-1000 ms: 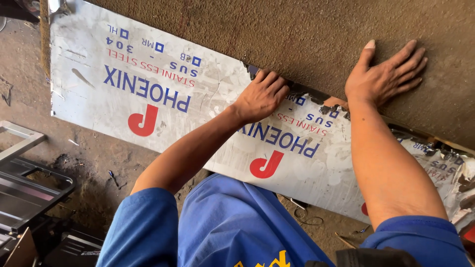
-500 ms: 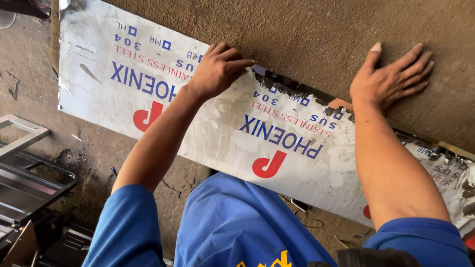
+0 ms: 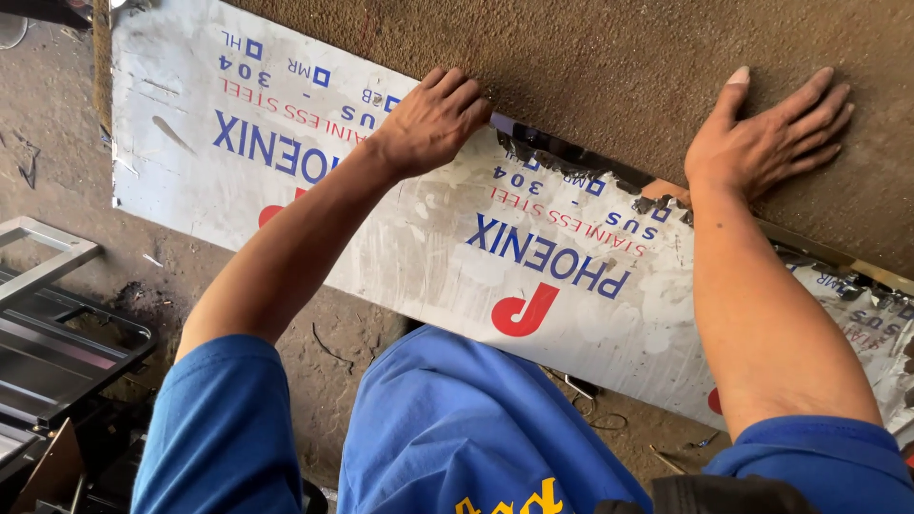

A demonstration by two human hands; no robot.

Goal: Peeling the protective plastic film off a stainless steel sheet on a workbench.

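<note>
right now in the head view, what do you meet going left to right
metal frame → left hand gripping the film-covered steel sheet's top edge → red mark printed on the film → right hand flat on the brown board

tight seam, open floor to your left

the brown board [image 3: 609, 57] is lying over the film-covered steel sheet [image 3: 400, 219], closing the edge; a metal frame [image 3: 48, 324] is crowding the floor at lower left.

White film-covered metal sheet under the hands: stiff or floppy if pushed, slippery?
The white film-covered metal sheet lies flat past the brown board, so probably stiff, springy. Its glossy film looks slippery. The left hand grips its edge and the right hand presses the board; edges may be sharp.
</note>
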